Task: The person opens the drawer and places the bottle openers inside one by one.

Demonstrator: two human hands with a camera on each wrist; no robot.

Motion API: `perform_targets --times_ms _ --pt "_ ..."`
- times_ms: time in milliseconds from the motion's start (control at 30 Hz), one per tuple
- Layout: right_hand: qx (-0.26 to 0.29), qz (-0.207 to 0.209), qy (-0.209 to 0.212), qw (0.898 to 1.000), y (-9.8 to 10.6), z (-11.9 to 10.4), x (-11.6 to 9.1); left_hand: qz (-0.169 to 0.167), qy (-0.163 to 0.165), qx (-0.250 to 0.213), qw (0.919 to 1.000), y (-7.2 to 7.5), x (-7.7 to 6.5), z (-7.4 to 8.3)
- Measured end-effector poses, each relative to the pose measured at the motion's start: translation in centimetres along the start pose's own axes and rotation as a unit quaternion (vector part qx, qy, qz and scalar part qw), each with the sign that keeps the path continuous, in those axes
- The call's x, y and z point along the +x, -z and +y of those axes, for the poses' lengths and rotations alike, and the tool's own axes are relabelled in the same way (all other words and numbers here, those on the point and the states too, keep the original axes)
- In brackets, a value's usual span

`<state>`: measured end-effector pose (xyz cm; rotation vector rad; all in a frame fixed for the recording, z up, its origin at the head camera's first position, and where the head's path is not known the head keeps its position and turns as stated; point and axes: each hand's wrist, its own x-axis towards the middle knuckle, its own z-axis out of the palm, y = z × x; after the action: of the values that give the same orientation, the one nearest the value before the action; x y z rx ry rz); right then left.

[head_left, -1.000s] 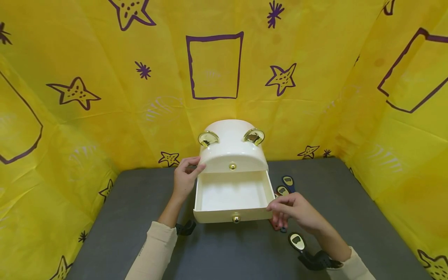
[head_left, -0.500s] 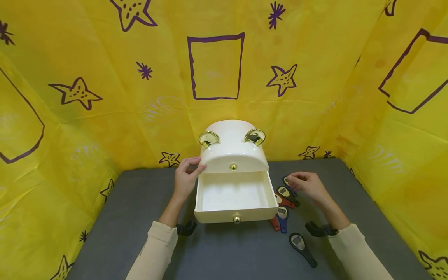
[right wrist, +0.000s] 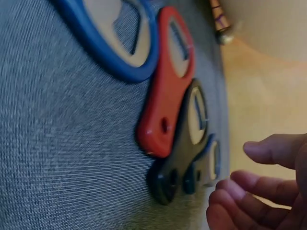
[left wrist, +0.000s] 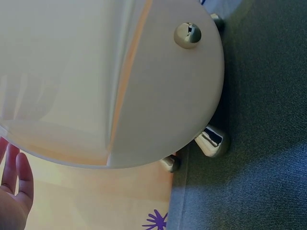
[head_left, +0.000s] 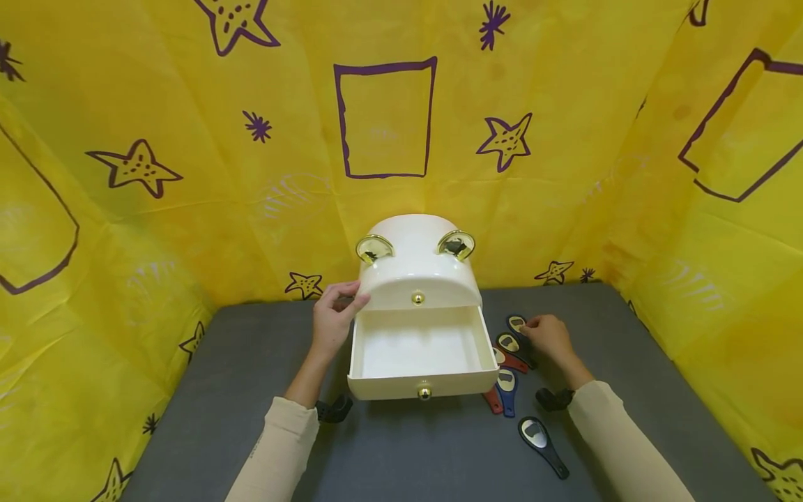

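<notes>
Centrally, the white cabinet (head_left: 417,268) stands between the person's hands (head_left: 332,319).

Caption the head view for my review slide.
Left fingers by a cream cabinet, its lower drawer open; right fingers near the farthest bottle opener.

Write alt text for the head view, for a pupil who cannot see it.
A person's left hand touches a cream box with its lower drawer pulled out, while the right hand is at the farthest of several bottle openers on a grey table. A yellow backdrop stands behind.
</notes>
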<state>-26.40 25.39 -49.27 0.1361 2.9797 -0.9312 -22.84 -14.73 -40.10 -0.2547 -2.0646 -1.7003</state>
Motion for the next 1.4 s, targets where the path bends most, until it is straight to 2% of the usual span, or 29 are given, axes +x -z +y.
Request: perform_targets --times_ms 233,633,1167,1400 --pt "-0.046 0.002 -0.024 0.999 -1.1 0.4 0.7 -0.003 0.0 0.003 1.0 0.0 0.0 0.0" --pt "-0.075 0.024 -0.014 0.997 -1.1 -0.2 0.8 0.004 -0.006 0.001 1.0 0.0 0.2 0.2" --pt "-0.087 0.006 -0.016 0.996 -1.5 -0.5 0.7 0.005 0.005 0.005 1.0 0.0 0.1 -0.1" --pt "-0.05 0.012 -0.009 0.999 -1.4 0.4 1.0 0.005 0.002 0.001 1.0 0.0 0.1 -0.1"
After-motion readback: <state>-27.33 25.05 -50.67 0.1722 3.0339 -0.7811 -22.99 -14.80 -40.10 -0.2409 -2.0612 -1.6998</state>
